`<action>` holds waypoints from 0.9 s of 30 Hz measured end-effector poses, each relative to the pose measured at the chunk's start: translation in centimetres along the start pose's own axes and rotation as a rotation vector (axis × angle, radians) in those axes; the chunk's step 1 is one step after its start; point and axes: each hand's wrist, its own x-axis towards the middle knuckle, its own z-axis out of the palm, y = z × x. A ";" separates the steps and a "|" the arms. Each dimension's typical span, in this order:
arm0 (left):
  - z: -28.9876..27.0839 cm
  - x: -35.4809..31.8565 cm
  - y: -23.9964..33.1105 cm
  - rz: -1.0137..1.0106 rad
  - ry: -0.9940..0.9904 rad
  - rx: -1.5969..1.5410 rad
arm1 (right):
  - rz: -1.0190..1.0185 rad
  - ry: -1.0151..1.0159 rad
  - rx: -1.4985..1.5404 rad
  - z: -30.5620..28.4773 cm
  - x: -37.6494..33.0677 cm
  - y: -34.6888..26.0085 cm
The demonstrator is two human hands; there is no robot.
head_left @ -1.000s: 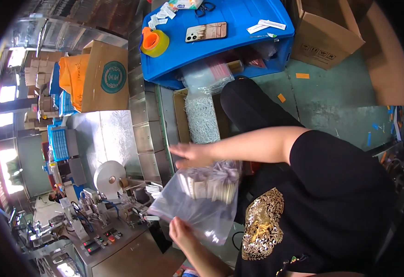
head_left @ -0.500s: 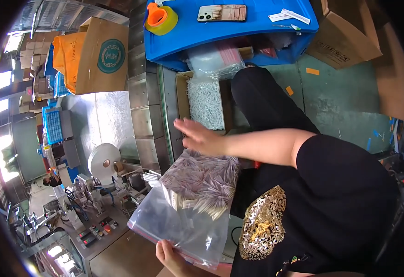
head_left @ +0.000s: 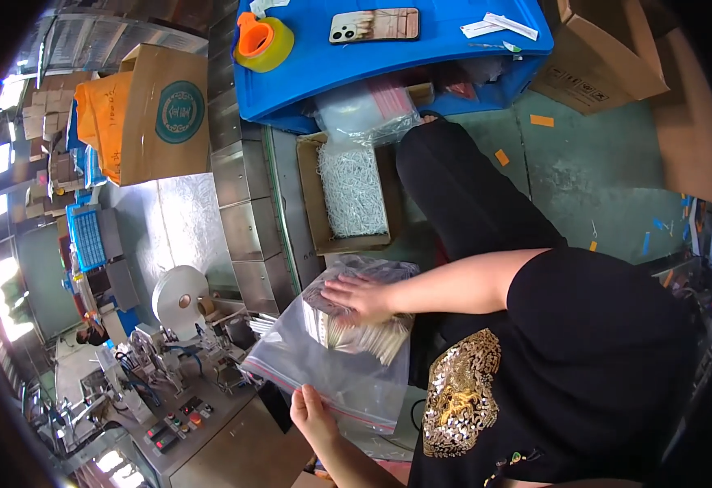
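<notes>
A clear zip bag (head_left: 291,351) with a red line along its mouth lies across my lap. Packed inside its far half are many slender, pale paper-like pieces (head_left: 372,340) in fanned bundles. My left hand (head_left: 313,416) pinches the bag's mouth edge between thumb and fingers. On top of the filled part my right hand (head_left: 357,298) lies flat, fingers stretched out, covering some of the pieces. Just beyond the bag stands an open cardboard box (head_left: 311,191) full of thin white strips (head_left: 352,191).
A blue bin (head_left: 421,61) at the top carries a phone (head_left: 374,25), a yellow tape roll (head_left: 270,50) and white slips; plastic bags stick out beneath. A machine (head_left: 185,390) with a large white reel (head_left: 180,299) stands at left. Cardboard boxes (head_left: 600,65) sit at upper right.
My right hand has come down from above the bag's far end onto its contents and pressed flat. My left hand still holds the mouth edge. The view has shifted slightly.
</notes>
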 end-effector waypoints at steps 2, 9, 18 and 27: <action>-0.3 0.5 0.7 0.056 -0.017 0.083 | -0.114 0.039 0.188 -2.2 1.6 1.3; -3.4 -0.3 3.1 0.108 0.191 -0.042 | -0.157 0.150 -0.004 -4.2 -0.9 -0.7; -10.6 -3.4 4.7 0.409 0.081 0.640 | -0.216 0.566 0.255 -7.6 1.2 0.8; -11.2 -6.5 7.2 -0.001 0.101 0.472 | -0.211 0.190 0.163 -6.3 2.1 0.6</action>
